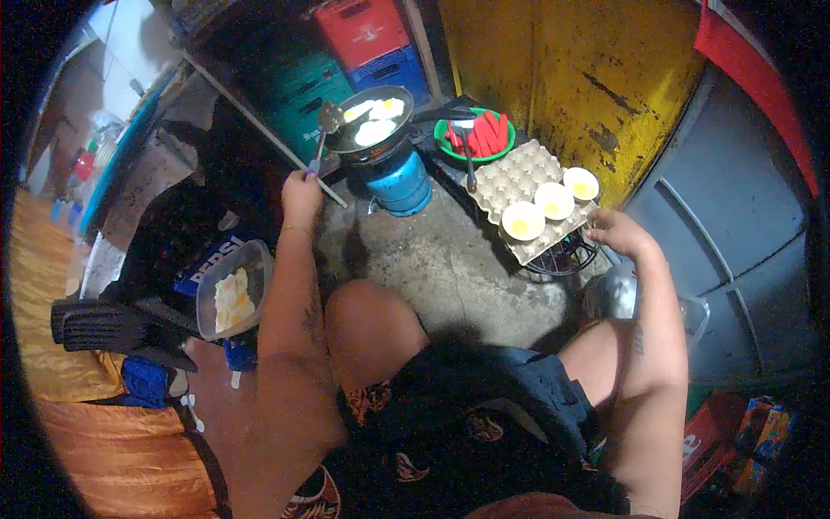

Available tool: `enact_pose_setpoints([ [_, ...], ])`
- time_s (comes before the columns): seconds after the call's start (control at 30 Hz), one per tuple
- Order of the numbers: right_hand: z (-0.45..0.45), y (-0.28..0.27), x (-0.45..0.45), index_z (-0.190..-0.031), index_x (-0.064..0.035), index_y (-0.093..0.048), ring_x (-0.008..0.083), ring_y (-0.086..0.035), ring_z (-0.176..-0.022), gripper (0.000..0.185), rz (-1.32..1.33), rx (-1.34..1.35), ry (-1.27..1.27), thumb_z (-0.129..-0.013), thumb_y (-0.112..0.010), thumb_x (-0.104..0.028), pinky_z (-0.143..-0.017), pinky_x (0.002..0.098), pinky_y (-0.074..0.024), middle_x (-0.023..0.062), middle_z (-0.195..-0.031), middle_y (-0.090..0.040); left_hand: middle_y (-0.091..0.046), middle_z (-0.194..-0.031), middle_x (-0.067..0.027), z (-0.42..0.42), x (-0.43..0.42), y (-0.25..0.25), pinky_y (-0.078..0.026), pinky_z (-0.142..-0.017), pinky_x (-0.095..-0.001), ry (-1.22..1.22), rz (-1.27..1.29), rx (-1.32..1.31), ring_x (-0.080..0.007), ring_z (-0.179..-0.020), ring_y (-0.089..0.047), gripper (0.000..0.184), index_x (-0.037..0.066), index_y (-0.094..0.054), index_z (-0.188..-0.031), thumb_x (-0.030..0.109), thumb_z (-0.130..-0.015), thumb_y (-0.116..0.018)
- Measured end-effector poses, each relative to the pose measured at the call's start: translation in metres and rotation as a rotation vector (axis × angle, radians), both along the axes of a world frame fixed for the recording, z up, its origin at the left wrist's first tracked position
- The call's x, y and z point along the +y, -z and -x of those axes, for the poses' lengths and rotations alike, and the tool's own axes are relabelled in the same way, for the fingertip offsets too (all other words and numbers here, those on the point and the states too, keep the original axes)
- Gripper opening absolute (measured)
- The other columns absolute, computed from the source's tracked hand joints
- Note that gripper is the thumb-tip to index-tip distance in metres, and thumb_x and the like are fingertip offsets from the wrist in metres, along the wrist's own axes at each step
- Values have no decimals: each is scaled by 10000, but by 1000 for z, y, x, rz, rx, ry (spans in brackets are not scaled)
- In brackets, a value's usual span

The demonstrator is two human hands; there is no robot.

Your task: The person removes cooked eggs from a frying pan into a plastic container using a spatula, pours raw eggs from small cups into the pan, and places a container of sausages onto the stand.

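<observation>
My left hand [303, 201] is closed around the handle of a spatula [329, 118], whose blade is at the left rim of the frying pan [352, 149]. Several eggs [377, 131] with white and yellow parts lie in the pan, which sits on a burner atop a blue gas canister [401, 183]. At the near right corner of the cardboard egg tray [508, 180], my right hand [619, 233] has its fingers curled on the edge. Three white bowls [552, 201] with raw egg in them stand on the tray.
Behind the tray is a green basin [443, 149] of red sausages [490, 131], with a dark-handled utensil [468, 154] across it. A plastic container [205, 298] of cooked eggs stands left of my arm. Crates [313, 99] and a yellow metal panel [596, 78] bound the back.
</observation>
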State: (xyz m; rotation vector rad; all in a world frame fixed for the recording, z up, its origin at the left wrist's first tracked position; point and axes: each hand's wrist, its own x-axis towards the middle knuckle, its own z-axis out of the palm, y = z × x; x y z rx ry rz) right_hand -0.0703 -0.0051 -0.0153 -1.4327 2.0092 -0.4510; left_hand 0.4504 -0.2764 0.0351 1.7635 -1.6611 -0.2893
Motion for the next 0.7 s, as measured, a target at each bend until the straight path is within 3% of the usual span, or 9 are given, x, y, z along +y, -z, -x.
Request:
enact_pose_setpoints([
  [0.03, -2, -3, 1, -1214, -59, -582, 313, -599, -1097, 499, -3, 7, 4, -804, -724, -306, -955, 385, -460, 183, -1166, -635, -648, -1079, -253, 1, 2, -3, -458, -893, -429, -31, -21, -74, -395, -1049, -606, 347, -63, -633, -1076, 223, -884, -587],
  [0.13, 4, 7, 0, -1222, -64, -579, 312, -598, -1096, 508, -5, 32, -3, -803, -730, -309, -950, 387, -461, 180, -1171, -634, -646, -1075, -264, -8, -14, 16, -472, -868, -426, -26, -14, -9, -412, -995, -624, 359, -78, -643, -1040, 234, -871, -590],
  [0.23, 5, 10, 1, -1233, -68, -574, 313, -596, -1100, 521, -12, 44, 3, -805, -730, -321, -953, 387, -459, 177, -1174, -634, -670, -911, -232, -25, -68, 55, -510, -697, -461, 98, -151, 47, -383, -778, -659, 302, -72, -612, -1004, 202, -889, -559],
  [0.33, 3, 5, 3, -1241, -73, -573, 313, -595, -1104, 531, -46, -1, 19, -804, -730, -331, -960, 388, -458, 174, -1183, -631, -602, -713, -149, 12, -41, 30, -461, -464, -379, -5, -435, 984, -243, -538, -565, 192, -28, -537, -964, 155, -924, -496],
  [0.43, 1, 2, 5, -1242, -72, -573, 314, -596, -1101, 537, -36, 27, 21, -802, -732, -336, -948, 392, -465, 182, -1191, -624, -498, -631, -72, 30, -43, 9, -367, -385, -241, -35, -580, 1524, -107, -475, -416, 107, 21, -465, -945, 125, -958, -440],
  [0.57, 7, 9, 1, -1242, -68, -572, 324, -597, -1092, 540, -37, 26, 33, -800, -732, -335, -932, 400, -475, 193, -1191, -619, -507, -671, -80, 42, -57, -5, -366, -390, -209, 2, -594, 1667, -97, -454, -388, 135, 22, -469, -946, 133, -983, -401],
  [0.7, 4, 7, -1, -1248, -67, -566, 332, -597, -1089, 547, -49, 16, 27, -799, -731, -333, -930, 399, -477, 193, -1181, -622, -513, -653, -75, 52, -69, -13, -360, -383, -261, 41, -419, 1259, -131, -449, -424, 130, 21, -480, -1002, 133, -972, -420],
])
